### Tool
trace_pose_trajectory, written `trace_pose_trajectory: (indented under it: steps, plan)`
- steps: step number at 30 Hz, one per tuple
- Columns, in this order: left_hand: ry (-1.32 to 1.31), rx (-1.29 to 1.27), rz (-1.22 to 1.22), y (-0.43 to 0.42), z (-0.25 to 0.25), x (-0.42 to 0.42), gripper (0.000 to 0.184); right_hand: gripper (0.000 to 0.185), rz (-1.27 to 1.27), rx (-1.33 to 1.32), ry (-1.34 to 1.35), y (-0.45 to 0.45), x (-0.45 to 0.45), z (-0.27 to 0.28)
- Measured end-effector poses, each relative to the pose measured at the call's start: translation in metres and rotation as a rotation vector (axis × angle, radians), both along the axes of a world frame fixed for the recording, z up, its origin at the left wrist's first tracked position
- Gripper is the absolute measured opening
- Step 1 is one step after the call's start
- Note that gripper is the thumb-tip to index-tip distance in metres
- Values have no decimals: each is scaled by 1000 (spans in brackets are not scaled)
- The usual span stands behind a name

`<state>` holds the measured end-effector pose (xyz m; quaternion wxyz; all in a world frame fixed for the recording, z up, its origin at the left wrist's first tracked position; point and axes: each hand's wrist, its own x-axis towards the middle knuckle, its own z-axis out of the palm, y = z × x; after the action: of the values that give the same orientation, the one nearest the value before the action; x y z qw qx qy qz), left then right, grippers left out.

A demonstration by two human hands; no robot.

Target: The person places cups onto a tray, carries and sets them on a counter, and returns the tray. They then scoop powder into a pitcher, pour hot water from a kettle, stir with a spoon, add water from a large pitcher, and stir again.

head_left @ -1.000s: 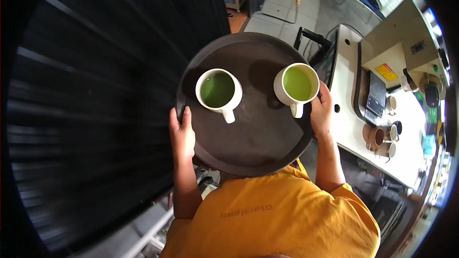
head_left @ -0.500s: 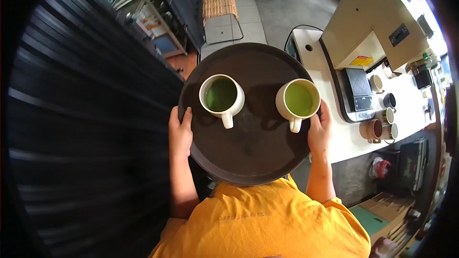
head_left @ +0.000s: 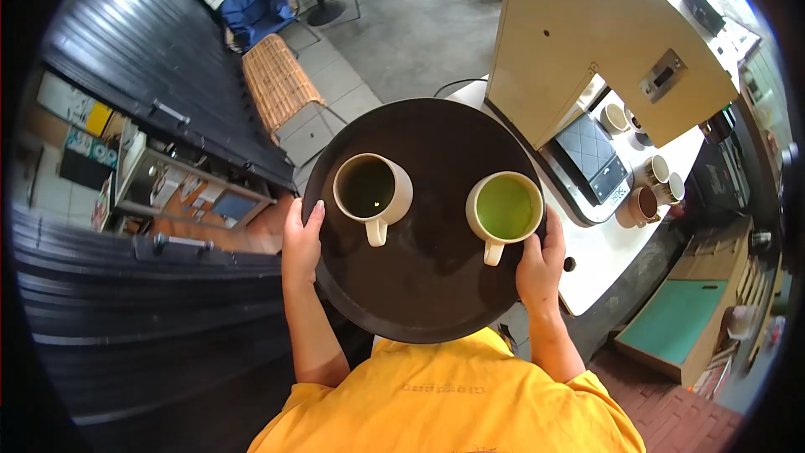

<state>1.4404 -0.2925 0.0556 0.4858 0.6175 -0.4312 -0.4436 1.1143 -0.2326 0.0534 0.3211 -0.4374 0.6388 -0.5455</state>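
The head view is showing a dark brown, round, rimmed tray [head_left: 428, 298] lying level or nearly so between the person's two bare hands, in front of the yellow short-sleeved T-shirt [head_left: 453, 394]. Being round, the tray is offering no long axis; the left hand [head_left: 300, 252] is holding its left edge and the right hand [head_left: 541, 273] its right edge, neither being nearer. The left fingers are gripping the rim, with the thumb resting over the top; the right fingers are clasping the opposite rim in a similar way. How far either set is reaching underneath is hidden.

Two cream-white, round ceramic mugs are standing upright on the tray, well apart. The left mug [head_left: 400, 199] is holding a very dark green liquid and sitting slightly farther from the person; the right mug [head_left: 480, 225] is holding a bright, opaque green liquid. Both handles are pointing back towards the person. The right mug is sitting close to the rim, just beside the right thumb; whether they are touching, one cannot tell.

Beyond the right hand, a white-topped table [head_left: 594, 262] is carrying a reddish-brown mug [head_left: 636, 210] among several paler mugs [head_left: 654, 170], their contents too small to make out.
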Motion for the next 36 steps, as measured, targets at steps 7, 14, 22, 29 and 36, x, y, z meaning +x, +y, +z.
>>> trace_pose_trajectory:
  steps: [7,14,22,29,36]
  plan:
    - [0,-21,-238,-116,-9,27,23,43,-238,14,-85,-45,50,-14]
    - [-86,-27,-298,-202,-16,77,30,41,-341,97,65,-107,109,5]
    - [-375,54,-148,-265,-4,97,60,36,-334,36,27,-186,126,-15]
    - [-251,-37,-235,-322,5,105,31,37,-213,-107,-216,-261,131,8]
    - [-166,44,-246,-421,-25,133,57,39,-251,-141,-270,-339,153,4]
